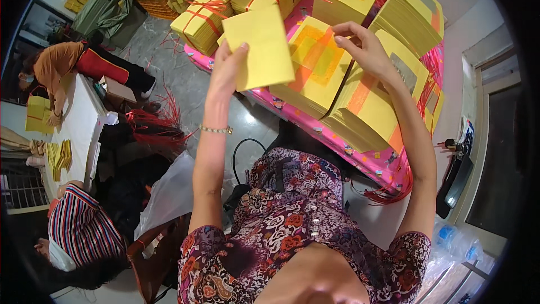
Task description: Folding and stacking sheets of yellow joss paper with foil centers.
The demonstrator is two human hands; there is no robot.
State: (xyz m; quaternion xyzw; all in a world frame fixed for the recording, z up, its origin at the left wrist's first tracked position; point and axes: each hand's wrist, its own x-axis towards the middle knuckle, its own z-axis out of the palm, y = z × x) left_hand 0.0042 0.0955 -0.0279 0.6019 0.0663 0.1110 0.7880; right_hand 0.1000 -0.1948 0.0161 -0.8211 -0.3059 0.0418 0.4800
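My left hand (226,66) grips a stack of plain yellow paper (262,50) by its left edge, thumb on the front face, and holds it up above the table's edge. My right hand (365,50) hovers at the upper right of a tall yellow paper stack (316,59) whose top carries orange print. Its fingers are bent, with thumb and forefinger a little apart and nothing visible between them. Next to it, under my right forearm, lies another yellow paper stack (360,101) with an orange band.
A pink patterned cloth (332,138) covers the table. Bundles tied with red string (202,19) stand at the far left, more printed stacks (408,14) at the far right. Red strings (430,81) hang at the right edge. Two people work at a white table (79,118) on the left.
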